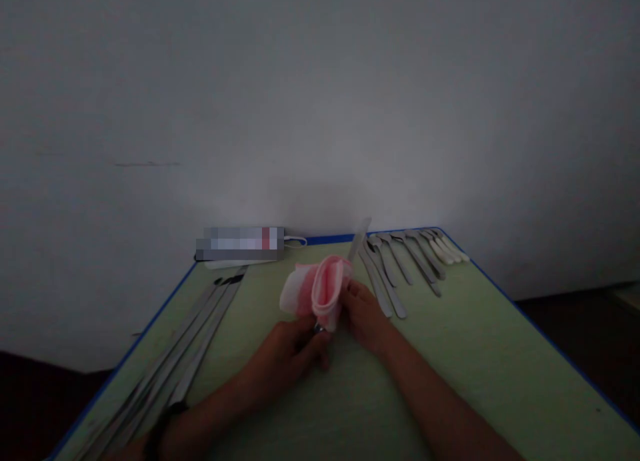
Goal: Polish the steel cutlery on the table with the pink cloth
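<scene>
A pink and white cloth (300, 291) is bunched and folded over at the middle of the table. Out of its upper right side sticks the flat blade of a table knife (359, 239), tilted up toward the wall. My left hand (300, 346) is closed below the cloth, with the knife's shiny handle end showing between the fingers. From the right, my right hand (364, 314) pinches the cloth around the knife. The knife's middle is hidden in the folds.
A row of metal spoons and forks (400, 254) lies at the back right, beside white-handled cutlery (445, 247). Long metal strips or utensils (185, 341) lie along the left side. A blurred-out box (240, 243) with a white cord loop stands against the wall (320, 114). The green table (480, 354) has blue edges.
</scene>
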